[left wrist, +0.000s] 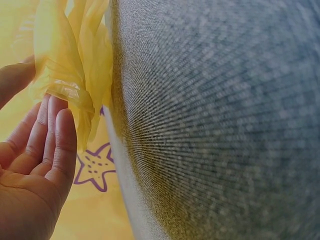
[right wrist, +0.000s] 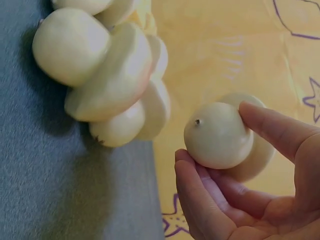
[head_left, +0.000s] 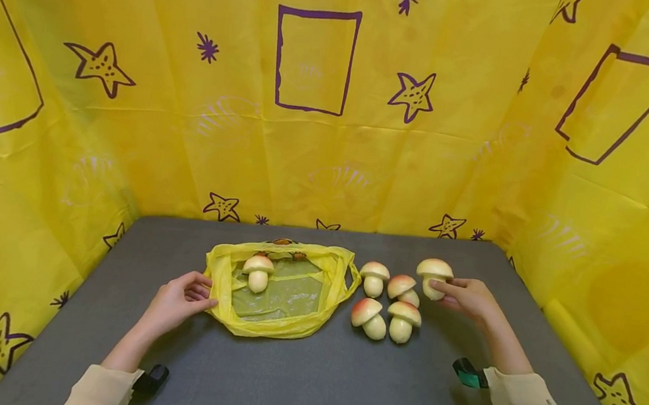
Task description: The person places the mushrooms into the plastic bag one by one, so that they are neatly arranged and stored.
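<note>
My right hand (head_left: 471,298) holds a toy mushroom (head_left: 434,270) by its stem, raised over the table at the right; the right wrist view shows the pale round stem end (right wrist: 217,135) between thumb and fingers. Left of it, several more mushrooms (head_left: 404,320) with cream, red-tinged caps lie in a cluster. A yellow plastic bag (head_left: 278,330) lies spread with its mouth facing up, and one mushroom (head_left: 258,272) is inside. My left hand (head_left: 178,303) is at the bag's left rim, with the thin plastic (left wrist: 62,65) between its thumb and fingertips.
The dark grey table (head_left: 301,395) is walled at the back and sides by a yellow cloth (head_left: 331,149) with drawn stars and frames. Black wrist straps (head_left: 152,378) show at both sleeves.
</note>
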### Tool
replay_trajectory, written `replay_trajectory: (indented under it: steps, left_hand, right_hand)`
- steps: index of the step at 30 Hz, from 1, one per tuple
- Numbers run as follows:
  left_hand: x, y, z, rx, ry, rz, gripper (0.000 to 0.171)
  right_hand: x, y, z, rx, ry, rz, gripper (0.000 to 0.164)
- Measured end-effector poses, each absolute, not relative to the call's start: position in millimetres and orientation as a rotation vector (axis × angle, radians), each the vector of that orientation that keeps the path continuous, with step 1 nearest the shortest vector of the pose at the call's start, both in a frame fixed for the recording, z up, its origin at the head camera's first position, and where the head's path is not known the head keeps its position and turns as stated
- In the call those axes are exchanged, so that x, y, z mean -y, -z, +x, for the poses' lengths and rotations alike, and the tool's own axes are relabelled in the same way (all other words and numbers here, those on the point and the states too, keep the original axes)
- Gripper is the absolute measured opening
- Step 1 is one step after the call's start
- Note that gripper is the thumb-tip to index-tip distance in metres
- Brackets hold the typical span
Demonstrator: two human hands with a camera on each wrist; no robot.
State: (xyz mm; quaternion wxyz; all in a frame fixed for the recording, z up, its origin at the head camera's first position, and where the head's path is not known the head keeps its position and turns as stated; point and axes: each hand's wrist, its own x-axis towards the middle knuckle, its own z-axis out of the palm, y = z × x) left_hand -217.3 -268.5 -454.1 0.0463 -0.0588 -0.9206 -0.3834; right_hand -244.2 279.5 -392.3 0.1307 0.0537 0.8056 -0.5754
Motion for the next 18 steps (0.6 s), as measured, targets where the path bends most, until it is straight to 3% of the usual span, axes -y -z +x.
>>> replay_trajectory:
  steps: [18]
  left_hand:
    - [266.6, 452.2, -216.6, 2.810, 1.166, -0.182, 0.041]
  right_hand:
    - [-250.8, 379.2, -241.9, -2.393, 1.581, 0.068, 0.076]
